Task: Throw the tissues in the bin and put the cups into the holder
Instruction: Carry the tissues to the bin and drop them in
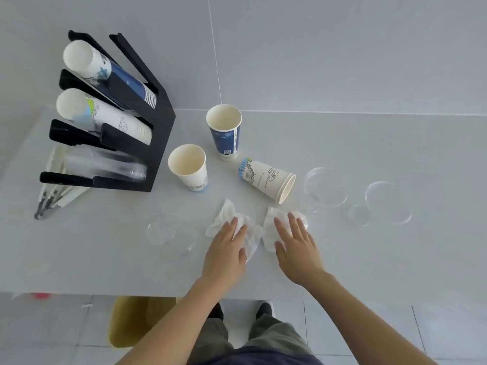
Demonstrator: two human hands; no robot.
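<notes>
Grey-white smooth countertop fills most of the view; near edge runs straight across at 6 o'clock, w/ tiled floor below. Back wall of pale tiles at 12.

Black 3-tier cup holder at 10 o'clock, slanted troughs, long axes running 10-to-4; cup mouths face the camera side. Top tier: blue-print paper cup stack. Middle: white paper cup stack. Bottom: clear plastic cup stack.

Yellow-lined bin on floor at 7 o'clock, partly under the counter edge.

Loose cups near centre: blue paper cup upright, mouth up; white paper cup upright just to its 8 o'clock; a third, printed white cup, lies on its side, long axis 10-to-4, mouth toward 4. All three apart from each other.

Clear round plastic lids at 3 o'clock, more at 8, hard to make out.

Two crumpled white tissues, soft & wrinkled, at 6 o'clock of centre, edges almost touching: left tissue, right tissue.

Left hand lies palm-down on left tissue, fingers loosely extended, not closed on it. Right hand likewise flat on right tissue, fingers spread, no grasp.

Open counter at 5 o'clock and along near edge.
</notes>
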